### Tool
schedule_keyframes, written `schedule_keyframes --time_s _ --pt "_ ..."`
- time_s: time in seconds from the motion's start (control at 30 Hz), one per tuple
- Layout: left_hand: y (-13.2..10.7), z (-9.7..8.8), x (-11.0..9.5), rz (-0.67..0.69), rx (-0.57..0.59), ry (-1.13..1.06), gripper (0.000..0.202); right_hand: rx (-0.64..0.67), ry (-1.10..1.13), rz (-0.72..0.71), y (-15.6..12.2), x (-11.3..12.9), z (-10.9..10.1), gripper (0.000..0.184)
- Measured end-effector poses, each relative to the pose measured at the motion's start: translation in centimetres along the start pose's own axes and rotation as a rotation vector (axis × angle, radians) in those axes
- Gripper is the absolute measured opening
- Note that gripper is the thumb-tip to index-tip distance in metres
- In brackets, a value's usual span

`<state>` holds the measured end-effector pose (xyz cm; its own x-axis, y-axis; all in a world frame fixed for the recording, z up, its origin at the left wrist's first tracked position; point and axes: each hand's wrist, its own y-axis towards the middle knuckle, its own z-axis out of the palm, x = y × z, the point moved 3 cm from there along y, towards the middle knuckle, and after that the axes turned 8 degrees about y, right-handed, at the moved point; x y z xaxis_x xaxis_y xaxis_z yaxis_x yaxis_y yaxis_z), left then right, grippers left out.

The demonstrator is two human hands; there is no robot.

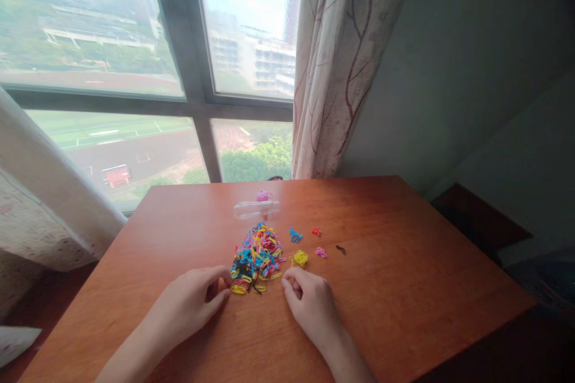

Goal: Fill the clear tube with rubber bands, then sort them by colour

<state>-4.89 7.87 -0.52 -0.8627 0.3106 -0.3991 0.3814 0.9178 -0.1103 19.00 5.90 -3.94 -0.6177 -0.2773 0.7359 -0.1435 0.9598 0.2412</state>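
Observation:
A mixed heap of small coloured rubber bands (258, 254) lies on the wooden table, in blue, yellow, pink, red and black. My left hand (191, 296) rests at the heap's lower left edge, its thumb and forefinger curved and slightly apart, with nothing visible between them. To the right of the heap is my right hand (312, 299), its fingers curled and thumb against them; whatever they may hold is hidden. Just beyond its fingertips sits a little yellow pile (300, 259). Farther out are small blue (295, 235), red (317, 231), pink (320, 252) and black (341, 249) groups.
Behind the heap, a clear plastic container (256, 209) lies on its side, with a pink round object (263, 195) beyond it. The table (395, 287) reaches toward a window (242, 149) with curtains (332, 72). A wall (449, 72) stands on the right.

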Motion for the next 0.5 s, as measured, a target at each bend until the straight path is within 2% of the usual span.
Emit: schedule_keyframes --time_s 0.3,0.5 --pt "0.7 2.0 -1.7 0.038 -0.029 0.027 0.019 -0.015 -0.017 -0.004 0.0 0.1 0.1 0.014" --pt "0.9 2.2 -2.4 0.054 -0.047 0.029 0.018 -0.002 -0.009 0.0 1.1 1.2 0.5 0.015"
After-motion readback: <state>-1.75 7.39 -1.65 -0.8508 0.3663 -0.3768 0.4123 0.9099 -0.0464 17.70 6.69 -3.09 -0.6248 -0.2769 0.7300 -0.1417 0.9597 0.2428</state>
